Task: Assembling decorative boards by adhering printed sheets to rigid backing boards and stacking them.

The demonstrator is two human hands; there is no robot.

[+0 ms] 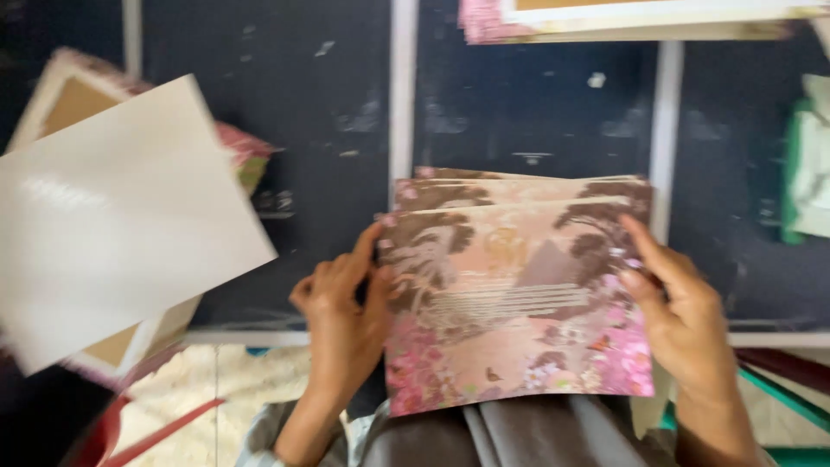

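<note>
A stack of pink and brown printed cards (514, 303) with trees, flowers and a gold emblem rests against my lap, fanned slightly at the top. My left hand (341, 316) grips the stack's left edge, thumb on the front. My right hand (679, 307) holds the right edge, fingers curled over the top card. The picture is blurred by motion.
A large blank white card (121, 216) lies tilted over another pile of bordered cards (73, 95) at the left. More cards (622, 17) sit along the top edge. A dark table (536, 112) with white strips (402, 86) lies behind. A green and white item (808, 173) is at the right.
</note>
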